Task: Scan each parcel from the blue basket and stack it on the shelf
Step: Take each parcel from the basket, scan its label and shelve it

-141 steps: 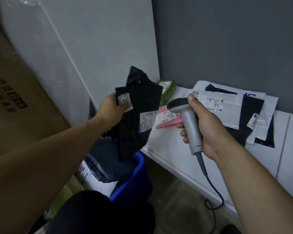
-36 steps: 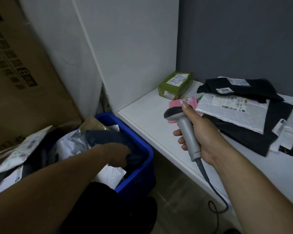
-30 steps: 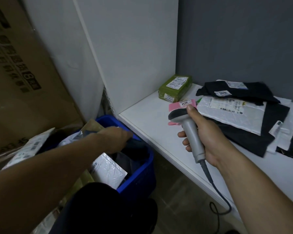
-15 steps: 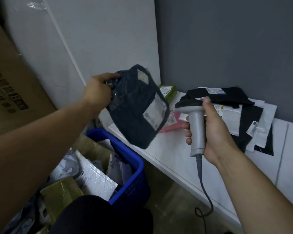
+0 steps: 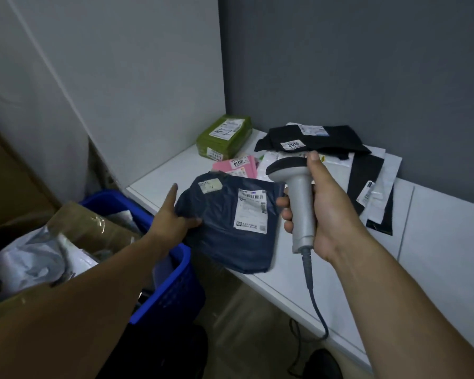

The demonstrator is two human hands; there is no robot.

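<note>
Two hands at one white shelf (image 5: 435, 242), broad from centre out to 4 o'clock, grey wall behind. At 8 o'clock, blue basket (image 5: 173, 291) packed with a brown cardboard parcel (image 5: 93, 228) and a crumpled grey bag (image 5: 30, 263). At 2 o'clock on the shelf, loose pile of black and white parcels (image 5: 364, 176), labels up. Dead centre, dark blue parcel (image 5: 222, 231), label up, over the shelf's front edge, near corner jutting past it beside the basket; resting or merely held, cannot tell. At its 9 o'clock, left hand (image 5: 170, 217) pinching that edge, thumb on top, forefinger straight along the side. At its 3 o'clock, right hand (image 5: 329, 209) wrapped round the handle of a grey scanner (image 5: 301, 203), thumb up against the head, head turned toward 9 o'clock, cable trailing to 6 o'clock. At 12 o'clock, green parcel (image 5: 225, 138) in the shelf's corner; pink parcel (image 5: 238, 165) between it and the dark blue one.
</note>
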